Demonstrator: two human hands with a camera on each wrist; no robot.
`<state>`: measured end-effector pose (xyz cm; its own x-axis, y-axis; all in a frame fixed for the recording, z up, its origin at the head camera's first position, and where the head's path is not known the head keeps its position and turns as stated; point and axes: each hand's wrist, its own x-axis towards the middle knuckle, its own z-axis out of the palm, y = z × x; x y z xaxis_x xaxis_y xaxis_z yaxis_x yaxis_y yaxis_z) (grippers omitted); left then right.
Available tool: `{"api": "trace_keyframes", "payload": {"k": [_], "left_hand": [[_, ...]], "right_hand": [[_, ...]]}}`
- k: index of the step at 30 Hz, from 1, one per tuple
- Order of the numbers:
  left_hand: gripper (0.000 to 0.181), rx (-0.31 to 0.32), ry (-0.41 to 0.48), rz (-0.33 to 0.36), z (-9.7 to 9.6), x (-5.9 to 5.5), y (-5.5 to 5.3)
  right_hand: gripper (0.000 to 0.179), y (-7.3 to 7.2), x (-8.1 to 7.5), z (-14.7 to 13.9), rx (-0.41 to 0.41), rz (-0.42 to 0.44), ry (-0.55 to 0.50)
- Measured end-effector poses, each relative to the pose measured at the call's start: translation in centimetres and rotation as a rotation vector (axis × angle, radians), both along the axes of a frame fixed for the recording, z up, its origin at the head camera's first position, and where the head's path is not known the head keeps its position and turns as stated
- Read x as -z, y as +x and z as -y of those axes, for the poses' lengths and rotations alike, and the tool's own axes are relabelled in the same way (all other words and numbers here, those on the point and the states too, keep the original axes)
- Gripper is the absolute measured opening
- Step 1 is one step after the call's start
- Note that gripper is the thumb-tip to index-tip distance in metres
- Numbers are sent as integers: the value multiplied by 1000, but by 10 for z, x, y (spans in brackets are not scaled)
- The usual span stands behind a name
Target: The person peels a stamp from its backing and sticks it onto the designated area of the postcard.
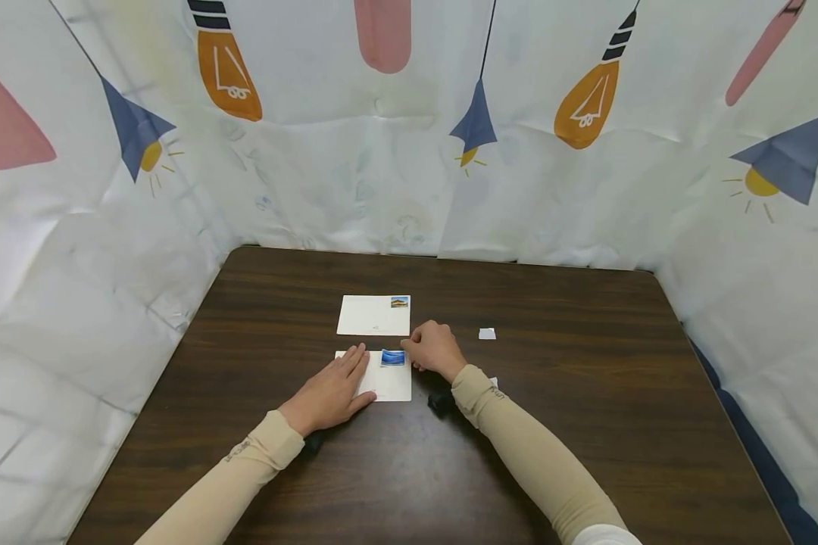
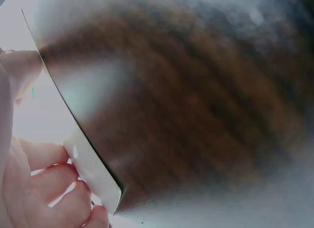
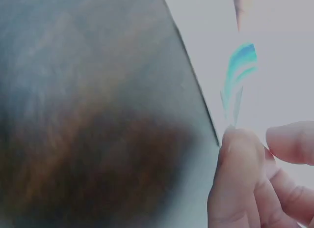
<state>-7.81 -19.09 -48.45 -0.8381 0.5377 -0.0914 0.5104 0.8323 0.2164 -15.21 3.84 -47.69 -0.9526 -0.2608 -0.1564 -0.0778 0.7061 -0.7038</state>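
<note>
My left hand (image 1: 332,390) lies with fingers spread on the nearer white card (image 1: 395,387), covering its left part. In the left wrist view, its fingertips rest on the card (image 2: 93,169) close to the edge. A blue stamp (image 1: 393,359) sits at this card's top right corner. My right hand (image 1: 436,350) is at that corner, fingers bent, pinching the stamp's right end. The right wrist view shows the stamp (image 3: 241,66) bowed, its lower end right at the fingertips (image 3: 235,139). Part of that end is hidden by the fingers.
Behind lies a second white card (image 1: 371,318) with a colourful stamp (image 1: 399,302) at its top right. A small pale paper piece (image 1: 487,334) lies to the right; another (image 1: 494,382) shows partly behind my right wrist. The dark wooden table (image 1: 572,409) meets a patterned curtain (image 1: 409,189).
</note>
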Motion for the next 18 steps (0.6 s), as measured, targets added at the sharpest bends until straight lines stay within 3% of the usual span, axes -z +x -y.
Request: {"api": "trace_keyframes", "payload": {"k": [4, 9, 13, 18], "left_hand": [[75, -8, -4, 1, 0, 1, 0], [73, -9, 5, -9, 2, 1, 1], [72, -5, 21, -13, 2, 0, 1], [71, 0, 30, -14, 2, 1, 1]], "right_hand": [[22, 1, -3, -3, -73, -169, 40], [25, 4, -3, -3, -339, -331, 131], [40, 7, -4, -2, -545, -360, 208], [50, 8, 0, 0, -678, -334, 251]]}}
